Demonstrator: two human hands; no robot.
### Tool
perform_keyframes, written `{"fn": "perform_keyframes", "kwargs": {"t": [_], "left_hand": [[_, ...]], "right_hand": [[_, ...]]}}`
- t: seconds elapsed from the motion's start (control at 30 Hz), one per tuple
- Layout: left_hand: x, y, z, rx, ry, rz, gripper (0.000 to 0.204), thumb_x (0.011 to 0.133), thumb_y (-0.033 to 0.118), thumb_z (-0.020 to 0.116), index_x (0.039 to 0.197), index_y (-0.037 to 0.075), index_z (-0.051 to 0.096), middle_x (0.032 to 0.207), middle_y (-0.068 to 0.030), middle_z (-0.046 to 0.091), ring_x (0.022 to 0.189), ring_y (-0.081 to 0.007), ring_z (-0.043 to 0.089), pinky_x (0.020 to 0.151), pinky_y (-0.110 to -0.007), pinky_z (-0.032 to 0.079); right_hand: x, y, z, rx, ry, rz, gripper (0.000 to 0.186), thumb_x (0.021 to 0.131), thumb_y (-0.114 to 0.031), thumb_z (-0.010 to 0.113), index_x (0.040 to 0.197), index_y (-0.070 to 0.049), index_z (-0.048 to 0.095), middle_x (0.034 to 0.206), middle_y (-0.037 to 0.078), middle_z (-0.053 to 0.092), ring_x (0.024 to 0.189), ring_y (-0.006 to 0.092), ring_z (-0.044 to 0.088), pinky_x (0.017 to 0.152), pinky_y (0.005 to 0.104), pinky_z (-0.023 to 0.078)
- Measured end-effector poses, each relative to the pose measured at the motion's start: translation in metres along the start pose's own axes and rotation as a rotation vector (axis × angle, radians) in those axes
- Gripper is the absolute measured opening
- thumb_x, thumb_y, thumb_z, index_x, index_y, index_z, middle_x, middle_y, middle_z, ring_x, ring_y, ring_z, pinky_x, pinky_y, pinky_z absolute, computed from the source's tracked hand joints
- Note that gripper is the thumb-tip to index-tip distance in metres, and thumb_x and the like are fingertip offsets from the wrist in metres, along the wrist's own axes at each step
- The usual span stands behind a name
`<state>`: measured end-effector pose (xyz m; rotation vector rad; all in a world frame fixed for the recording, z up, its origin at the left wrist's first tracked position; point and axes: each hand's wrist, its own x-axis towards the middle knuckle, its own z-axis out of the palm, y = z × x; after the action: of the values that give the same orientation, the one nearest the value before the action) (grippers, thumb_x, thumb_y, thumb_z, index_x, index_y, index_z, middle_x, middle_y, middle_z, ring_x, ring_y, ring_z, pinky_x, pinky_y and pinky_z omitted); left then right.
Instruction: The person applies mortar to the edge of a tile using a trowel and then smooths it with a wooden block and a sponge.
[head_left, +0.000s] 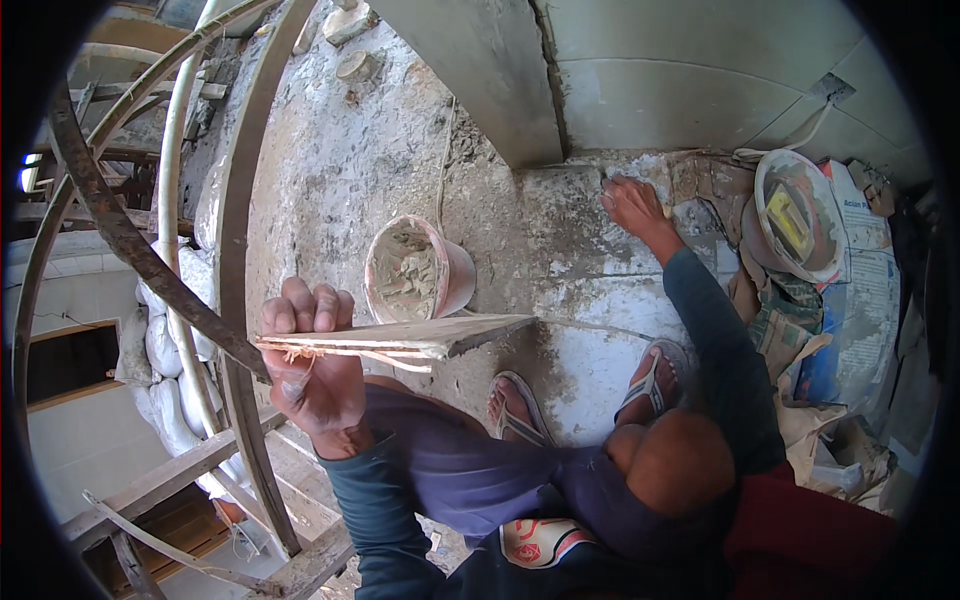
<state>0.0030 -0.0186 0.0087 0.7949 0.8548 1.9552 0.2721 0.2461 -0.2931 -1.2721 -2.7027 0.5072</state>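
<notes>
Gripping a thin board (465, 331) on your side of the mortar bucket (458, 276), your left hand (315, 350) curls its fingers around one end. Grey-beige mortar (408, 272) half-coats that bucket's inside. Right of it, your right hand (637, 208) reaches low, fingers bent; whether they pinch anything, you cannot tell. Farther right, a second bucket (818, 195) contains a yellow object (790, 222), beside a printed blue-and-white sack (868, 290). Stained concrete floor (330, 190) surrounds the mortar bucket.

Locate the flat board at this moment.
In the head view, the flat board lies just left of centre, held in the left hand, directly below the paste-filled bucket in the picture.
</notes>
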Motion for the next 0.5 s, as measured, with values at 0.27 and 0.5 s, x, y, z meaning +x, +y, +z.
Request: {"fn": "perform_keyframes", "kwargs": {"t": [0.27,0.5], "left_hand": [[0.002,-0.006,0.007,0.055,-0.042,-0.029,0.039,0.073,0.02,0.083,0.09,0.013,0.049,0.088,0.001,0.04,0.083,-0.0149,0.042,0.079,-0.03,0.033],[0.004,-0.003,-0.001,0.051,-0.052,-0.031,0.038,0.075,0.022,0.083,0.089,0.014,0.049,0.089,0.0012,0.04,0.084,-0.0147,0.041,0.079,-0.03,0.033]], "right_hand": [[0.0,-0.017,-0.072,0.204,0.265,-0.048,0.027,0.088,-0.025,0.063,0.095,0.001,0.067,0.092,0.02,0.065,0.084,0.0412,0.062,0.075,0.0486,0.049],[-0.015,-0.043,-0.132,0.355,0.48,-0.202,0.027,0.086,-0.026,0.069,0.093,0.0,0.068,0.082,0.019,0.063,0.076,0.0394,0.061,0.068,0.0457,0.048]]}}
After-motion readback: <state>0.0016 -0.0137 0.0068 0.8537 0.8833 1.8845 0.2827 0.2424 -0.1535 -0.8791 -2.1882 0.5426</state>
